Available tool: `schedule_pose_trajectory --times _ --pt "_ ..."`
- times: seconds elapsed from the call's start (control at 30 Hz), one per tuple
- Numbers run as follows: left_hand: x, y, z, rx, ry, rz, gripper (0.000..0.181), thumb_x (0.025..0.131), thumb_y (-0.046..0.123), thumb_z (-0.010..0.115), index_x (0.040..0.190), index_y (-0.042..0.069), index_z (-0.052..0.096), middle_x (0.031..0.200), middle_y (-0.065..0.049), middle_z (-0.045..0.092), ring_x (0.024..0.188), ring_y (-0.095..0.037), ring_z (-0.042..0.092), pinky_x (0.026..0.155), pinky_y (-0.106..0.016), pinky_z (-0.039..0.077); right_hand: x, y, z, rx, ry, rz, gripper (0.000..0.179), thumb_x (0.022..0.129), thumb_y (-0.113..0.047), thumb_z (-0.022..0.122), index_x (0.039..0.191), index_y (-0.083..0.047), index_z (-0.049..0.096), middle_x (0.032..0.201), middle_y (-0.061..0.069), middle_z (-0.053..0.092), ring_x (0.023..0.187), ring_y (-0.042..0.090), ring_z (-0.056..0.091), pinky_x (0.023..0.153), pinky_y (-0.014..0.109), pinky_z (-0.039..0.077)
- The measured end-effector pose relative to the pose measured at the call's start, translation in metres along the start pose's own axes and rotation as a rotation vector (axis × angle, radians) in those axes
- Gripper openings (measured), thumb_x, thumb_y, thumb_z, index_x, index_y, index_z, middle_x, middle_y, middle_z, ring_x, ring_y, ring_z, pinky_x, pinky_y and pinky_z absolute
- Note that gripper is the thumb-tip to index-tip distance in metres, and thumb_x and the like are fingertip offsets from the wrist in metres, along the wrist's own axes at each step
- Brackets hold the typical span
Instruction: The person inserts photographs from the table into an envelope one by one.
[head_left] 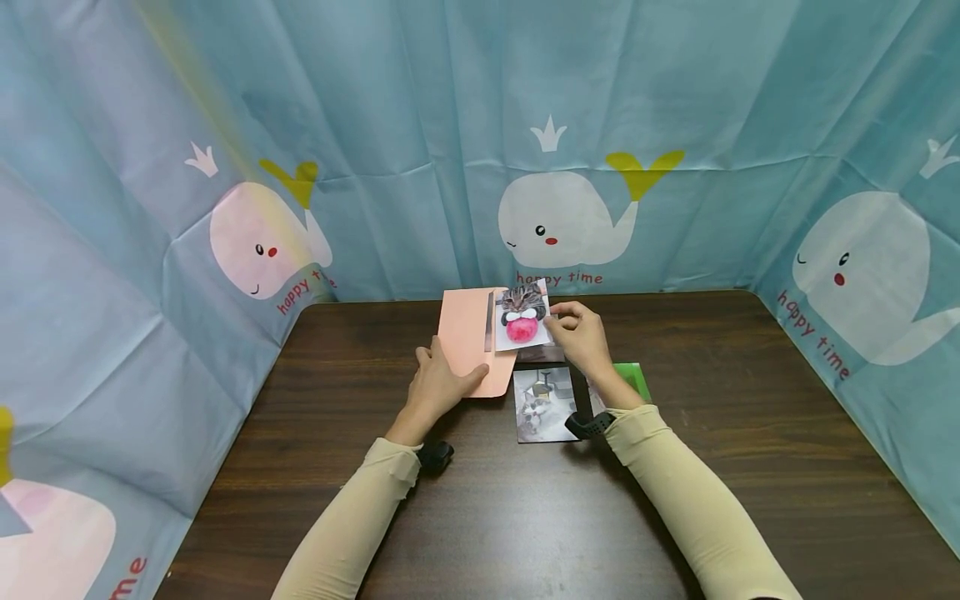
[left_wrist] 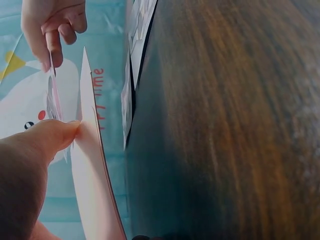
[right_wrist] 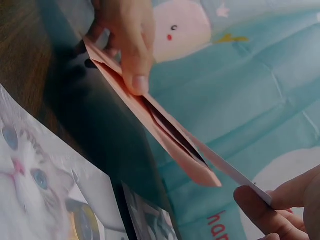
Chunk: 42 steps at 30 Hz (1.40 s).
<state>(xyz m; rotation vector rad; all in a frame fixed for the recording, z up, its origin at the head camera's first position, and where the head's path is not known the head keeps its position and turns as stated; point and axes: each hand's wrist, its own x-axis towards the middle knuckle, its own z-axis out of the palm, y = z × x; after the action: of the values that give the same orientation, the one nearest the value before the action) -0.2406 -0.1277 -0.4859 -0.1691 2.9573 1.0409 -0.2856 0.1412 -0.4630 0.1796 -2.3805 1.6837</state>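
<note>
A pink paper envelope [head_left: 463, 321] is held tilted above the far part of the table by my left hand [head_left: 433, 387]. The left thumb presses on its front near the opening; in the right wrist view the envelope's mouth gapes, with a dark edge [right_wrist: 175, 131] inside. My right hand [head_left: 585, 337] pinches the right edge of a photo card [head_left: 522, 315] showing a tabby cat with a pink fluffy ball. The card stands at the envelope's opening, its left side overlapping the envelope in the head view. In the left wrist view the card [left_wrist: 54, 97] appears nearly edge-on.
A photo of a white-and-grey cat [head_left: 543, 408] lies on the dark wooden table [head_left: 480, 517]. Behind it lies another picture [head_left: 542, 353], partly covered. A green-edged item [head_left: 633, 379] shows beside the right forearm. A blue whale-print curtain [head_left: 420, 167] hangs around the table.
</note>
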Motion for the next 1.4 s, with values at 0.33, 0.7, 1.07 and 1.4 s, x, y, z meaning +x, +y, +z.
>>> schedule_pose_trajectory --times 0.33,0.7,1.07,1.4 --pt "0.0 0.001 0.0 0.004 -0.011 -0.004 0.128 0.084 0.072 0.077 0.169 -0.002 0.016 0.149 -0.031 0.035 0.109 -0.049 0.064 0.098 -0.064 0.054 0.0 0.0 0.014 -0.017 -0.01 -0.017 0.023 0.101 -0.014 0.074 0.12 -0.001 0.073 0.085 0.02 0.078 0.055 0.01 0.049 0.053 0.026 0.035" --pt "-0.002 0.002 -0.001 0.006 0.012 0.019 0.127 0.084 0.07 0.077 0.169 -0.003 0.018 0.147 -0.032 0.037 0.107 -0.051 0.066 0.096 -0.062 0.055 0.001 -0.001 0.032 -0.046 0.036 -0.008 0.024 0.1 -0.015 0.074 0.12 -0.003 0.071 0.084 0.015 0.079 0.06 0.009 0.057 0.055 0.025 0.039" --pt "-0.002 0.004 -0.003 0.0 0.0 0.013 0.128 0.084 0.072 0.077 0.17 -0.002 0.016 0.151 -0.033 0.035 0.115 -0.053 0.064 0.099 -0.064 0.054 0.0 -0.007 0.046 -0.046 0.05 0.002 0.022 0.1 -0.02 0.077 0.115 -0.005 0.072 0.091 0.014 0.081 0.069 0.011 0.066 0.057 0.024 0.043" --pt "-0.001 0.003 -0.003 -0.003 0.001 0.018 0.129 0.084 0.073 0.076 0.17 -0.003 0.016 0.15 -0.033 0.035 0.115 -0.052 0.064 0.099 -0.064 0.054 0.001 -0.012 0.055 -0.081 0.052 -0.033 0.022 0.099 -0.019 0.079 0.112 -0.002 0.075 0.086 0.012 0.077 0.07 0.021 0.063 0.098 0.033 0.05"
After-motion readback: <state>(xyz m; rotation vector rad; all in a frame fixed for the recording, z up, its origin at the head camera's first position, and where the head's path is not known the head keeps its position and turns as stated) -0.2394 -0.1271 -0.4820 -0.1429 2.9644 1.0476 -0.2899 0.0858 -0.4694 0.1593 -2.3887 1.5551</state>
